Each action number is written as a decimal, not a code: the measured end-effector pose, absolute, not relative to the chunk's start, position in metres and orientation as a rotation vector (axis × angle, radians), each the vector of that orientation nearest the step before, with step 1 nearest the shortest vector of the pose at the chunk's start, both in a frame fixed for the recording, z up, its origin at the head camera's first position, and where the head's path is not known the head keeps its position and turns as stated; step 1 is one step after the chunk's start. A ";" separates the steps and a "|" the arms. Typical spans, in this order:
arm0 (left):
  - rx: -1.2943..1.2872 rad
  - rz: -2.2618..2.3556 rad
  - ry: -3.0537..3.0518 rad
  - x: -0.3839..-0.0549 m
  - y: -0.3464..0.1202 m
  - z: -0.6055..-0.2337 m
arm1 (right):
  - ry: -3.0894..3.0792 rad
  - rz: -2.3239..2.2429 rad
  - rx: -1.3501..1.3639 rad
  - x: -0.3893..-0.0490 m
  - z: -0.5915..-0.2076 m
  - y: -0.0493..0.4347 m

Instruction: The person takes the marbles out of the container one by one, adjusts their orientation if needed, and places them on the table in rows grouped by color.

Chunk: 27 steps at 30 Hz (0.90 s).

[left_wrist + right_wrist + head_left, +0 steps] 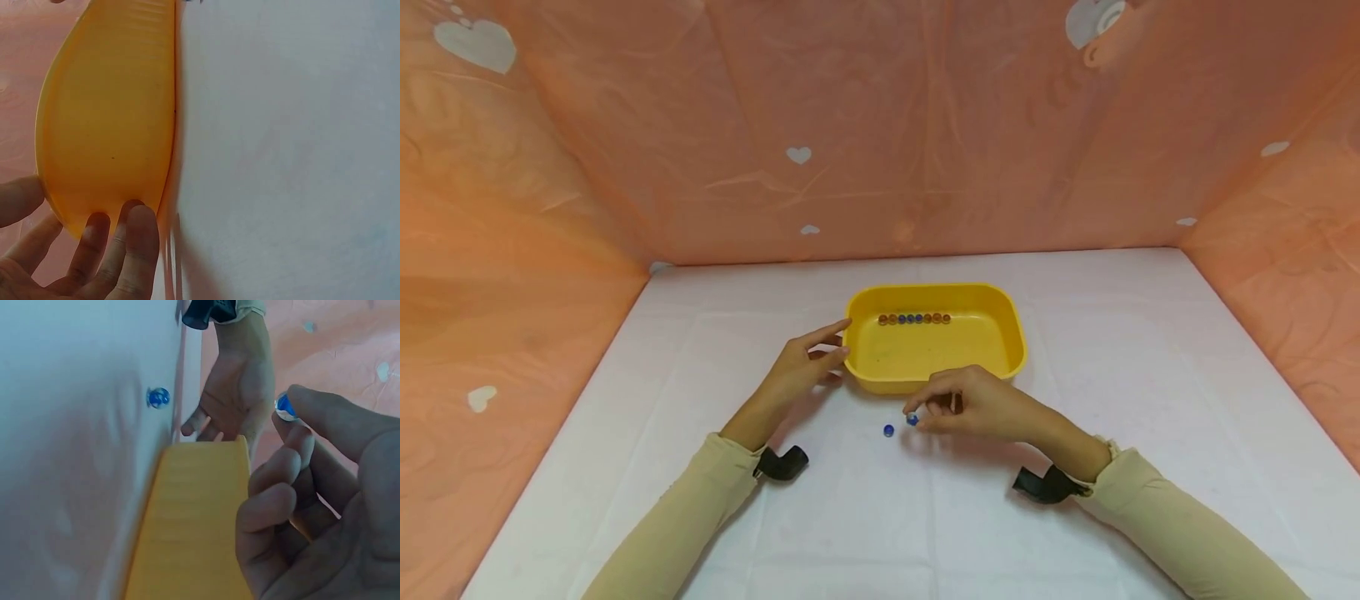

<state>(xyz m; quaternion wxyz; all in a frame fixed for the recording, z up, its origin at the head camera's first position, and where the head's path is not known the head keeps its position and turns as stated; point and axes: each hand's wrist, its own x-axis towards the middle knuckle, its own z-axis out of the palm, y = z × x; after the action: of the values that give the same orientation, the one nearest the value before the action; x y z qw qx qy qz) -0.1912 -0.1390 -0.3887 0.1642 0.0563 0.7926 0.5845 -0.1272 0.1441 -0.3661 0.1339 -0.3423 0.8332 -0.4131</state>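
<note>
Glassy marble (285, 407), part blue — pinched by right hand (979, 405), left hand (796, 365) splayed against tray (936, 352)

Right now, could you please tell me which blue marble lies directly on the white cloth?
The unheld blue marble outside the yellow tray; one other is pinched in the right hand, three sit inside the tray.

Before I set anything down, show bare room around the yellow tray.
Free: white table right of the tray, and behind it to the orange backdrop. Crowded: left, where the left hand touches; front, with right hand and loose bead.
</note>
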 end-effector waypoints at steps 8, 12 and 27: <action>0.155 1.670 2.251 -0.192 -0.140 -0.385 | 2.367 -1.054 -0.943 -0.127 -0.379 0.138; 0.156 1.674 2.252 -0.193 -0.141 -0.385 | 2.398 -0.998 -0.935 -0.129 -0.385 0.136; 0.192 1.668 2.261 -0.190 -0.140 -0.388 | 2.526 -0.916 -0.853 -0.130 -0.400 0.136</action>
<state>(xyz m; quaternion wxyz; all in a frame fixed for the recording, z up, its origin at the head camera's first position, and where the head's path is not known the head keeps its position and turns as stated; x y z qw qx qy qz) -0.1904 -0.1402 -0.3879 0.1618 0.0673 0.7923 0.5845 -0.1296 0.1360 -0.3995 0.1607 -0.2988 0.8844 -0.3206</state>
